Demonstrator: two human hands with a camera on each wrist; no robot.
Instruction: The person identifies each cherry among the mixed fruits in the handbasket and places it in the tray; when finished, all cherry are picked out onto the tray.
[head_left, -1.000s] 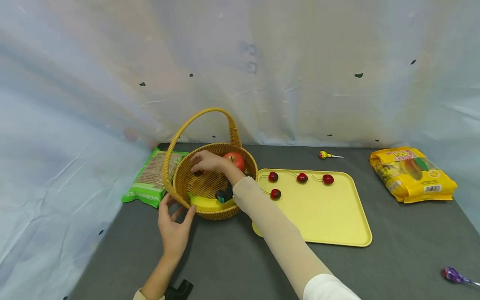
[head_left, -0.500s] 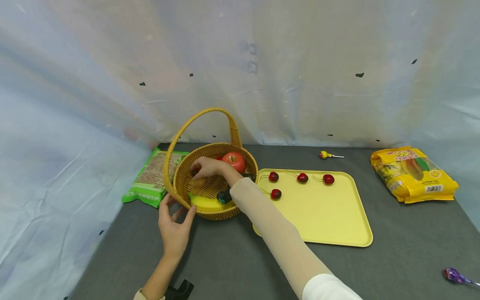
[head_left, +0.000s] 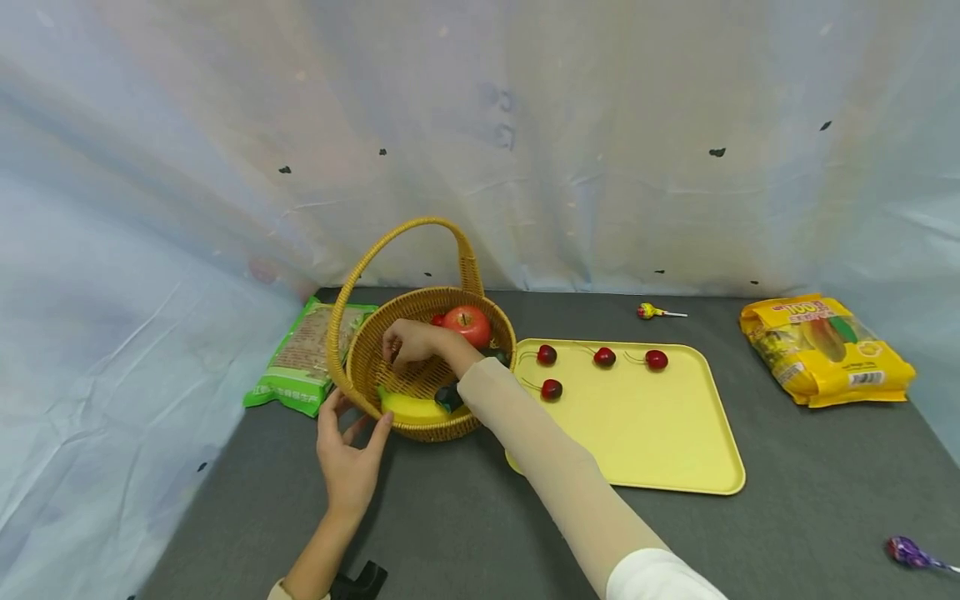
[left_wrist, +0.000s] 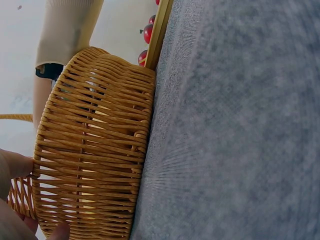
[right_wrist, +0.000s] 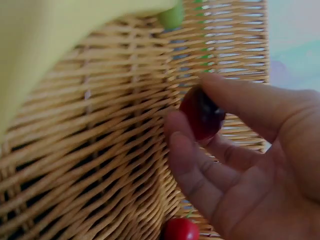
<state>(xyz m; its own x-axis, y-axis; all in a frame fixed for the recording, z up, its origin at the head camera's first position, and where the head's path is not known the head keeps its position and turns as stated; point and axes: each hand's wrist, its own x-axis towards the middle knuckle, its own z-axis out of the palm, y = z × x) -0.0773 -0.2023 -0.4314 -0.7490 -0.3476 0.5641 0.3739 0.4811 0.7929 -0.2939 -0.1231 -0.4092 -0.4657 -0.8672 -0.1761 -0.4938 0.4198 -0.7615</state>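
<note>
Inside the basket [head_left: 420, 367], our right hand [head_left: 408, 342] pinches a cherry [right_wrist: 201, 113] between thumb and fingertips while our left hand [head_left: 347, 454], fingers spread, steadies the rim, and we judge the smooth cherry could slip from so light a pinch.

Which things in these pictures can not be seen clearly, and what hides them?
- Cherry pinched by the right hand: in the head view the fingers cover it.
- Basket floor: in the head view the right forearm and near wall hide part of it.
- Left hand: in the left wrist view only fingertips show at the edge.
- Banana: blurred and cut off in the right wrist view.
- Second cherry: cut off by the bottom edge.
</note>
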